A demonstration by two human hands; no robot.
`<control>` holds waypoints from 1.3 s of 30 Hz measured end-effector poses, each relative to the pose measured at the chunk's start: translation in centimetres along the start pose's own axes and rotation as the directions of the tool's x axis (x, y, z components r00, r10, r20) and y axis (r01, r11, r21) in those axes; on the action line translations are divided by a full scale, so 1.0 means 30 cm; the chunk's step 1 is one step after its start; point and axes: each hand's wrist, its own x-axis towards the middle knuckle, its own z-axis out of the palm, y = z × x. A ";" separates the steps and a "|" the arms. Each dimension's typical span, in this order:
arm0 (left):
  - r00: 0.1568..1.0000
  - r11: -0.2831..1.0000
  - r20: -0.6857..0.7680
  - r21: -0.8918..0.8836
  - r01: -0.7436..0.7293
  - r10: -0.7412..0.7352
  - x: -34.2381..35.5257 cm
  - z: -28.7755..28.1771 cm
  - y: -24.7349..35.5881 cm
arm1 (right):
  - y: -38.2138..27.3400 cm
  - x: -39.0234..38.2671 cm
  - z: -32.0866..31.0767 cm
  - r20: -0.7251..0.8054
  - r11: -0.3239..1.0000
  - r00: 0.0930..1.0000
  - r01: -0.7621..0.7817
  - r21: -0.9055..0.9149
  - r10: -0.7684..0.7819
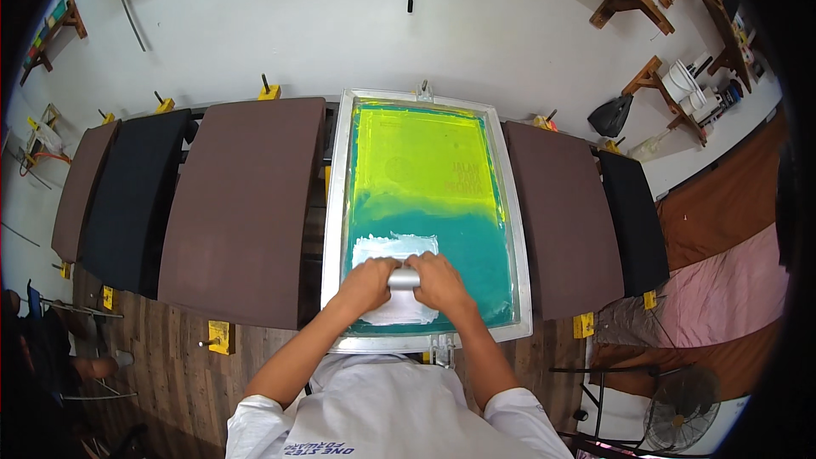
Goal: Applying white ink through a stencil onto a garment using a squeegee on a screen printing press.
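Note:
An aluminium-framed printing screen (332, 204) lies in front of me, its mesh yellow-green at the far half and teal nearer me, with faint lettering in the yellow part. White ink (412, 310) covers a patch at the near left of the mesh. My left hand (370, 282) and my right hand (435, 280) are closed on a silver squeegee handle (404, 278) over that patch, one at each end. The squeegee's blade is mostly hidden beneath the handle and hands.
Padded brown platens (238, 204) and black ones (127, 204) flank the screen, with yellow clamps (221, 337). Wooden shelves (629, 4) with supplies are on the wall. A fan (680, 408) stands at lower right. At far left a person's leg (98, 365) shows.

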 end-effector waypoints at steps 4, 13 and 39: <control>0.990 0.995 -0.091 -0.003 -0.104 0.103 -0.148 0.090 0.009 | -0.039 -0.153 0.043 -0.035 0.997 0.998 0.053 0.054 -0.051; 0.996 0.996 0.010 0.015 -0.089 0.089 -0.275 0.075 0.096 | -0.104 -0.285 0.016 0.142 0.994 0.989 -0.052 0.093 0.038; 0.998 0.999 0.053 -0.017 0.040 -0.039 -0.112 -0.017 0.080 | -0.058 -0.114 -0.038 0.072 0.999 0.997 0.014 0.048 -0.018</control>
